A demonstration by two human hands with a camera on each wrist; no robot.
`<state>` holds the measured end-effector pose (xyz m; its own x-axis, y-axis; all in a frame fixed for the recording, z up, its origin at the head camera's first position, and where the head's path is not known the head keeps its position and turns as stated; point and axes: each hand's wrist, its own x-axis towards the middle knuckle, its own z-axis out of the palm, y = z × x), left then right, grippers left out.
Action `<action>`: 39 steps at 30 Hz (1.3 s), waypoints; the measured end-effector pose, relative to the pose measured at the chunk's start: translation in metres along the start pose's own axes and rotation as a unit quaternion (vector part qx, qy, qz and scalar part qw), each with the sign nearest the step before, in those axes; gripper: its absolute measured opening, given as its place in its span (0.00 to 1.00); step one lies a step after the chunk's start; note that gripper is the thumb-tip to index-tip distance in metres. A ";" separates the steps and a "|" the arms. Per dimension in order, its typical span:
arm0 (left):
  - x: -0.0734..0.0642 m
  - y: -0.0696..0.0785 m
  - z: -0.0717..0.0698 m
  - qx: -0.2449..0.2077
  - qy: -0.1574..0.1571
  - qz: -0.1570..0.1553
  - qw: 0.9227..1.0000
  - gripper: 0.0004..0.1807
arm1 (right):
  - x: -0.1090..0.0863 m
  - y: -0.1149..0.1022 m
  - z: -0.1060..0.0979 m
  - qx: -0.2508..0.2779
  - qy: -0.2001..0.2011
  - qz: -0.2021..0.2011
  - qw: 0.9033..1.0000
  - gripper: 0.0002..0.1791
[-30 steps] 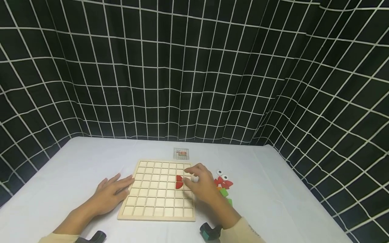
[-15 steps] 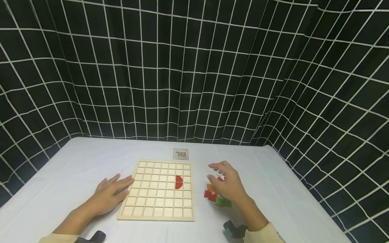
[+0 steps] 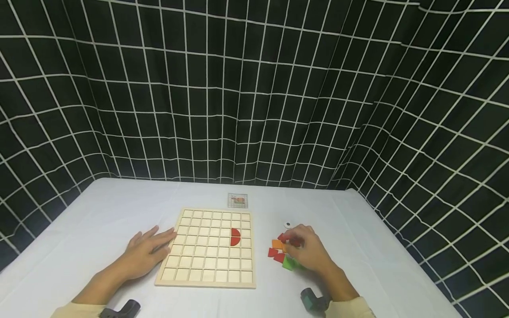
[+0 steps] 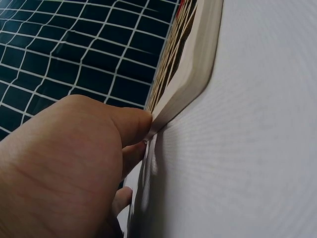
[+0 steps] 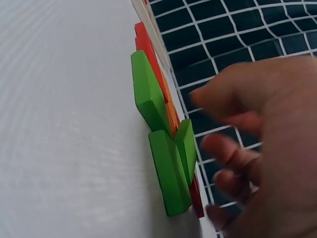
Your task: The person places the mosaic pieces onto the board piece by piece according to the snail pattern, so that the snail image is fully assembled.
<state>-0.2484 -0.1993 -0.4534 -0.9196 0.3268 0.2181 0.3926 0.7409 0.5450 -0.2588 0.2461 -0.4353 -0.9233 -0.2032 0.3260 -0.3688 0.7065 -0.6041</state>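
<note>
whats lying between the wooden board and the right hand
Next to the board, a strip of bare white cloth, then red pieces and orange pieces before the right hand, in the head view.

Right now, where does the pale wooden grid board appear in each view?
Head: the pale wooden grid board is low, just left of centre.
Left wrist: top centre, its rounded corner by the bare left hand.
Right wrist: a narrow strip at the top edge, just left of centre.
Shared landmark: the dark curtain with white grid lines.
</note>
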 end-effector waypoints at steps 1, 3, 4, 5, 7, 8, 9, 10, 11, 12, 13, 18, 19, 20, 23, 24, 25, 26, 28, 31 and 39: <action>0.000 0.000 0.000 0.000 0.001 0.001 1.000 0.22 | -0.001 0.001 0.000 -0.008 -0.006 0.004 1.000 0.14; 0.001 0.001 -0.001 0.001 0.002 0.000 1.000 0.22 | -0.001 0.001 0.000 -0.031 -0.013 0.015 0.999 0.15; 0.001 0.001 -0.001 0.002 0.003 0.002 1.000 0.22 | -0.002 0.001 0.001 -0.044 -0.018 0.023 0.999 0.15; 0.002 0.001 -0.001 0.003 0.003 0.000 1.000 0.22 | -0.002 0.001 0.001 -0.053 -0.021 0.030 0.998 0.16; 0.002 0.001 -0.002 0.006 0.003 0.000 1.000 0.22 | -0.002 0.001 0.002 -0.065 -0.026 0.041 0.997 0.15; 0.002 0.002 -0.002 0.006 0.002 -0.001 1.000 0.22 | -0.003 0.000 0.002 -0.068 -0.027 0.043 0.996 0.15; 0.002 0.001 -0.002 0.007 0.003 -0.001 1.000 0.22 | -0.003 0.000 0.002 -0.071 -0.029 0.044 0.996 0.15; 0.002 0.002 -0.002 0.008 0.002 -0.001 1.000 0.22 | -0.003 0.000 0.002 -0.073 -0.030 0.045 0.996 0.14; 0.001 0.002 -0.002 0.008 0.002 -0.001 1.000 0.22 | -0.004 0.000 0.002 -0.074 -0.031 0.046 0.996 0.14; 0.001 0.002 -0.001 0.008 0.003 0.000 1.000 0.22 | -0.004 0.001 0.002 -0.078 -0.032 0.048 0.995 0.14; 0.001 0.002 -0.001 0.008 0.002 0.000 1.000 0.22 | -0.005 0.001 0.002 -0.080 -0.033 0.049 0.995 0.13; 0.000 0.002 0.000 0.004 0.002 -0.001 1.000 0.22 | -0.006 0.002 0.001 -0.097 -0.038 0.059 0.993 0.12; 0.000 0.002 0.000 0.003 0.003 0.000 1.000 0.22 | -0.006 0.002 0.001 -0.099 -0.038 0.060 0.993 0.11; 0.000 0.002 0.000 0.003 0.003 -0.001 1.000 0.22 | -0.005 0.002 0.001 -0.103 -0.039 0.060 0.992 0.11; 0.001 0.001 0.000 0.003 0.002 -0.002 1.000 0.22 | -0.004 0.002 0.001 -0.111 -0.040 0.063 0.991 0.10; 0.001 0.001 -0.001 0.003 0.001 -0.003 1.000 0.22 | -0.003 0.002 0.001 -0.112 -0.040 0.064 0.991 0.10; 0.001 0.001 -0.001 0.004 0.002 -0.003 1.000 0.22 | -0.003 0.002 0.001 -0.112 -0.040 0.063 0.991 0.10; 0.001 0.002 -0.001 0.003 0.001 -0.005 1.000 0.23 | -0.003 0.003 0.002 -0.113 -0.040 0.063 0.991 0.10; 0.001 0.002 -0.001 0.002 0.001 -0.007 1.000 0.23 | -0.003 0.003 0.002 -0.110 -0.035 0.063 0.991 0.09; 0.001 0.003 0.000 0.002 0.004 -0.005 1.000 0.22 | -0.003 0.004 0.002 -0.095 -0.021 0.056 0.994 0.10; 0.001 0.003 0.000 0.000 0.005 -0.005 1.000 0.23 | -0.004 0.002 0.001 -0.032 0.034 0.042 0.998 0.11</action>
<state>-0.2478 -0.1971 -0.4517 -0.9236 0.3141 0.2200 0.3834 0.7443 0.5468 -0.2560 0.2473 -0.4386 -0.9404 -0.0977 0.3258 -0.2816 0.7612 -0.5843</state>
